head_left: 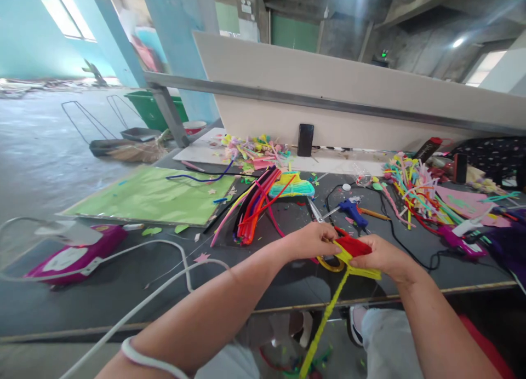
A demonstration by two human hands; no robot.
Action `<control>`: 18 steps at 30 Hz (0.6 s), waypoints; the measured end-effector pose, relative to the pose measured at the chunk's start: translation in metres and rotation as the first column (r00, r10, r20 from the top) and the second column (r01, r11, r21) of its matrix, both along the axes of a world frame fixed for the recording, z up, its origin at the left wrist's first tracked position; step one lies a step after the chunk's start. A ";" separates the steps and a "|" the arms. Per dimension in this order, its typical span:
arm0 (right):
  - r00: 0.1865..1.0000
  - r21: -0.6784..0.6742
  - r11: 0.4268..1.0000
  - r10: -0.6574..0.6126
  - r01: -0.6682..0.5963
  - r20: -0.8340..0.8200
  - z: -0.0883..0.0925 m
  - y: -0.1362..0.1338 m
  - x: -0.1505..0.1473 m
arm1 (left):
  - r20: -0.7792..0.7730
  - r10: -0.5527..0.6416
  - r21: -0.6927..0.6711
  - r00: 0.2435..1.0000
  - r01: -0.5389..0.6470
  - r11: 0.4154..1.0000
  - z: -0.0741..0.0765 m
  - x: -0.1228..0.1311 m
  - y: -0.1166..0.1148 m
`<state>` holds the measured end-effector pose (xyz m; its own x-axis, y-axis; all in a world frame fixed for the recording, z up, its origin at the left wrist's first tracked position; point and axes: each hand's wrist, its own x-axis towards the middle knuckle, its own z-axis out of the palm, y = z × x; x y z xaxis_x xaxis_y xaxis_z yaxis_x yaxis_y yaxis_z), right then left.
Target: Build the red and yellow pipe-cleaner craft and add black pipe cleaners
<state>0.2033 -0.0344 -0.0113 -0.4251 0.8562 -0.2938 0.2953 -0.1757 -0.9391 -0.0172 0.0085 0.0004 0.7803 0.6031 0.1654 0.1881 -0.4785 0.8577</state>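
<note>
My left hand (314,241) and my right hand (380,257) meet over the near edge of the dark table (123,280). Both are closed on a small craft piece of red and yellow pipe cleaners (350,248). A long yellow pipe cleaner (322,324) hangs from it down past the table edge. Yellow-handled scissors (329,258) lie just under my hands, partly hidden by my left hand.
A bundle of coloured pipe cleaners (252,206) lies ahead, with a blue glue gun (352,210) to its right. A green paper sheet (156,195) and a pink iron (78,253) with white cables are left. A black phone (305,139) leans on the white board. More pipe cleaners (411,190) pile right.
</note>
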 end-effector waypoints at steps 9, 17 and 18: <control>0.995 -0.063 0.998 0.010 -0.017 -0.103 0.010 -0.010 0.003 | 0.044 -0.026 -0.259 0.999 0.036 0.965 -0.002 -0.005 0.005; 0.990 0.026 0.998 0.062 -0.059 -0.123 0.018 -0.008 0.008 | -0.056 -0.074 -0.192 0.996 0.062 0.979 -0.001 0.000 0.001; 0.992 0.031 0.995 0.098 -0.096 -0.076 0.018 -0.006 0.008 | -0.073 -0.078 -0.185 0.994 0.063 0.981 -0.002 0.001 0.000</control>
